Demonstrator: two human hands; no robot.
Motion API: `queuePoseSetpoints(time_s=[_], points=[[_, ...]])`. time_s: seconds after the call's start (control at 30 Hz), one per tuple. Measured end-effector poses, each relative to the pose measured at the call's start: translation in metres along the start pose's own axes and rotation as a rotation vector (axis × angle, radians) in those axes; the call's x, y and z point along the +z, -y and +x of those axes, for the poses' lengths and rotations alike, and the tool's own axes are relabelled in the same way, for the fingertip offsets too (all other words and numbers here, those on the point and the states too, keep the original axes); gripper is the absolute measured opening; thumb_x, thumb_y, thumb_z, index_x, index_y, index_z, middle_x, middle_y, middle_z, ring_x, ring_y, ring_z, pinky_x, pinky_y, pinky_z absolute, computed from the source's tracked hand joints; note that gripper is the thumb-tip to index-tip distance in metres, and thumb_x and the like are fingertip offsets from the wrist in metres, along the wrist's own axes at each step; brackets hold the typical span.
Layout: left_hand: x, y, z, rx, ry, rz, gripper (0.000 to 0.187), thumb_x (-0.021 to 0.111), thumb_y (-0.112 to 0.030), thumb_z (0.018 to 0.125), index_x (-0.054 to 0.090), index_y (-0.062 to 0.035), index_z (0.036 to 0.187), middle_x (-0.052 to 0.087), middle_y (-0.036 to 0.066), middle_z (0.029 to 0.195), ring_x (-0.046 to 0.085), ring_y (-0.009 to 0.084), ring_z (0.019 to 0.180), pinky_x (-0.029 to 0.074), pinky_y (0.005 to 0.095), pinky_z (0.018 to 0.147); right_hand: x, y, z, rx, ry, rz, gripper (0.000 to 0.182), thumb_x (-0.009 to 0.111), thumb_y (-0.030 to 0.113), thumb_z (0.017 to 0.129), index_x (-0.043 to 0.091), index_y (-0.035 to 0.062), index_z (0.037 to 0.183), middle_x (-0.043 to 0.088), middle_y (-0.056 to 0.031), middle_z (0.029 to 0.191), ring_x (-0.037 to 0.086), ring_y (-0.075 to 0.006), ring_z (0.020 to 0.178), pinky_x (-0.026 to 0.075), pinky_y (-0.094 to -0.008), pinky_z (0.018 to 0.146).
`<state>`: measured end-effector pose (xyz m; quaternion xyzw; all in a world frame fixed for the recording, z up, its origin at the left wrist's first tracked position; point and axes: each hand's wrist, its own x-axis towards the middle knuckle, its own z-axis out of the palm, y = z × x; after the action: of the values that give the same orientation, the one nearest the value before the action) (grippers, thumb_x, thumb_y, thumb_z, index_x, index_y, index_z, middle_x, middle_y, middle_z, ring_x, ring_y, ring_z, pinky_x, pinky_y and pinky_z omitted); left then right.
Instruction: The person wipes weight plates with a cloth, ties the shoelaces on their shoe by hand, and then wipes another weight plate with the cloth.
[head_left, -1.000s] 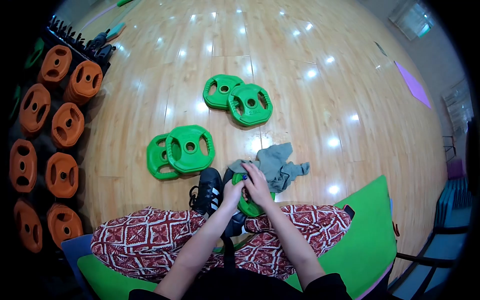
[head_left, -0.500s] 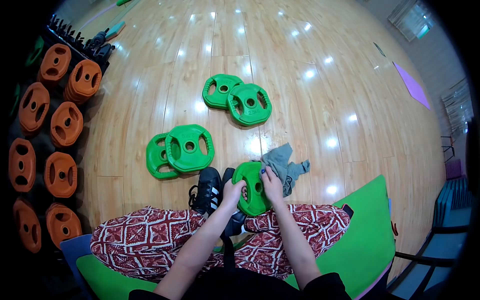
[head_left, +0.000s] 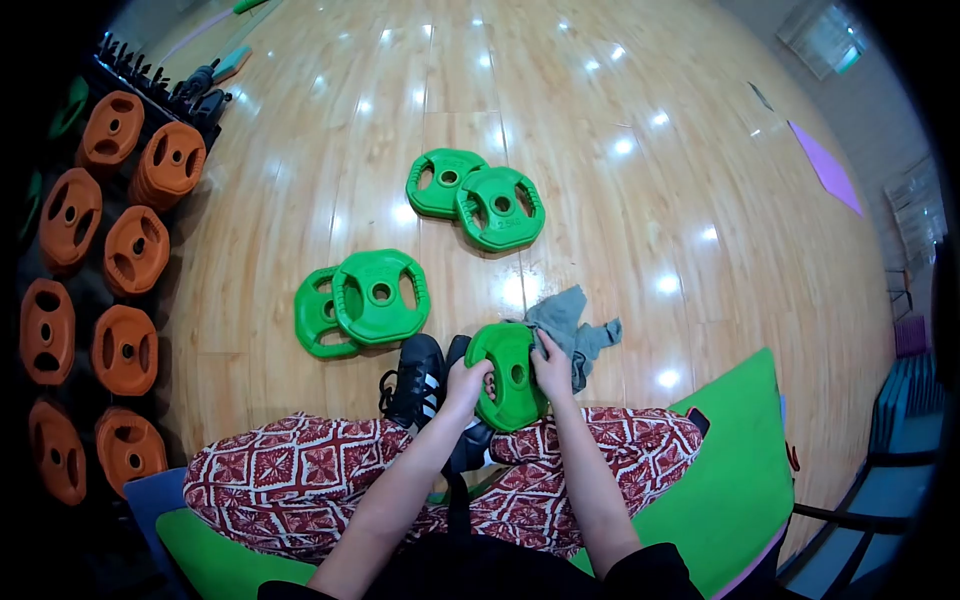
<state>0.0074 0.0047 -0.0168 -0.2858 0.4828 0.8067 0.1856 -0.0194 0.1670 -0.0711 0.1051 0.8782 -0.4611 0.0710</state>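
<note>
A green weight plate (head_left: 508, 402) is tilted up in front of my shins, by the black sneakers (head_left: 412, 388). My left hand (head_left: 466, 388) grips it at the left, fingers curled through its handle slot. My right hand (head_left: 551, 368) is at the plate's right edge, fingers closed on a bunched part of a grey-green cloth (head_left: 562, 316). The rest of that cloth trails onto the wooden floor behind the plate. Part of the plate's right side is hidden by my right hand.
Two overlapping green plates (head_left: 385, 315) lie to the left, and another overlapping pair (head_left: 500, 230) lies farther ahead. Orange plates (head_left: 125, 350) hang on a rack at the left. I sit on a green mat (head_left: 720, 460). A purple mat (head_left: 825, 168) lies at the far right.
My right hand has shifted slightly along the plate's right edge, and a fold of cloth now shows at its fingers. My left hand and the plate stay in place.
</note>
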Motion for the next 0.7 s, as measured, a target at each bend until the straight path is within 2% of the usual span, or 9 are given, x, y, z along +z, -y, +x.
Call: queuePoseSetpoints(time_s=[0.1,0.13,0.2,0.23,0.27,0.33,0.43,0.53,0.7], points=[[-0.001,0.001,0.000,-0.002,0.019,-0.005,0.005,0.047,-0.007,0.076,0.051,-0.0035,0.075,0.046,0.002,0.054,0.046,0.0118,0.042,0.039,0.0248,0.039,-0.001,0.002,0.000,0.065,-0.199,0.288,0.031,0.050,0.005,0.081,0.054,0.0020,0.112,0.060,-0.0138,0.103,0.057,-0.0160,0.093,0.043,-0.0257,0.080],[-0.001,0.001,0.000,-0.002,0.020,0.000,0.005,0.048,-0.007,0.076,0.051,-0.0035,0.075,0.046,0.002,0.054,0.046,0.0116,0.042,0.039,0.0246,0.039,0.002,0.003,-0.001,0.065,-0.199,0.290,0.031,0.050,0.005,0.081,0.054,0.0020,0.112,0.060,-0.0138,0.103,0.057,-0.0160,0.093,0.043,-0.0257,0.080],[-0.001,0.001,0.001,0.005,0.008,0.014,0.005,0.048,-0.007,0.077,0.051,-0.0037,0.075,0.046,0.002,0.054,0.046,0.0115,0.042,0.039,0.0243,0.039,0.010,0.021,-0.012,-0.106,-0.179,0.380,0.029,0.049,0.004,0.080,0.058,0.0042,0.108,0.062,-0.0150,0.097,0.060,-0.0162,0.087,0.045,-0.0254,0.075],[-0.001,0.002,0.000,0.009,-0.002,0.026,0.005,0.048,-0.008,0.077,0.051,-0.0039,0.075,0.047,0.002,0.054,0.046,0.0114,0.042,0.039,0.0240,0.038,0.003,0.048,-0.029,-0.110,-0.043,0.244,0.029,0.048,0.005,0.081,0.057,0.0048,0.109,0.061,-0.0137,0.102,0.059,-0.0200,0.092,0.044,-0.0262,0.078],[0.000,0.003,0.000,0.003,0.002,0.028,0.005,0.048,-0.008,0.077,0.051,-0.0039,0.075,0.047,0.002,0.054,0.046,0.0114,0.042,0.039,0.0240,0.038,0.023,0.026,-0.032,-0.354,0.021,0.214,0.032,0.047,0.005,0.083,0.053,0.0052,0.114,0.054,-0.0124,0.116,0.049,-0.0207,0.110,0.038,-0.0314,0.091],[-0.001,0.002,0.001,0.008,0.013,0.027,0.005,0.049,-0.008,0.077,0.051,-0.0046,0.075,0.046,0.002,0.055,0.045,0.0115,0.043,0.039,0.0244,0.039,0.014,0.040,-0.045,-0.421,0.102,-0.042,0.038,0.044,0.009,0.084,0.046,0.0076,0.122,0.046,-0.0136,0.125,0.039,-0.0252,0.121,0.028,-0.0401,0.099],[-0.002,0.001,0.001,0.007,0.016,0.021,0.005,0.049,-0.009,0.077,0.051,-0.0051,0.074,0.046,0.001,0.055,0.045,0.0116,0.043,0.039,0.0249,0.040,0.009,0.039,-0.046,-0.343,0.132,-0.176,0.043,0.042,0.015,0.085,0.038,0.0076,0.128,0.041,-0.0148,0.129,0.032,-0.0272,0.124,0.020,-0.0443,0.102],[-0.001,0.000,-0.001,0.004,0.012,0.008,0.005,0.049,-0.008,0.076,0.051,-0.0046,0.072,0.045,0.002,0.055,0.044,0.0120,0.043,0.038,0.0250,0.041,0.013,0.041,-0.043,-0.215,0.037,-0.200,0.046,0.041,0.021,0.086,0.037,0.0058,0.128,0.040,-0.0153,0.129,0.032,-0.0280,0.124,0.021,-0.0438,0.101],[-0.002,0.001,-0.001,0.012,0.021,0.014,0.005,0.049,-0.009,0.076,0.051,-0.0053,0.074,0.046,0.001,0.056,0.045,0.0113,0.045,0.039,0.0249,0.041,0.017,0.037,-0.045,-0.241,0.063,-0.147,0.048,0.042,0.026,0.085,0.037,0.0081,0.129,0.039,-0.0132,0.131,0.032,-0.0281,0.124,0.019,-0.0472,0.101]])
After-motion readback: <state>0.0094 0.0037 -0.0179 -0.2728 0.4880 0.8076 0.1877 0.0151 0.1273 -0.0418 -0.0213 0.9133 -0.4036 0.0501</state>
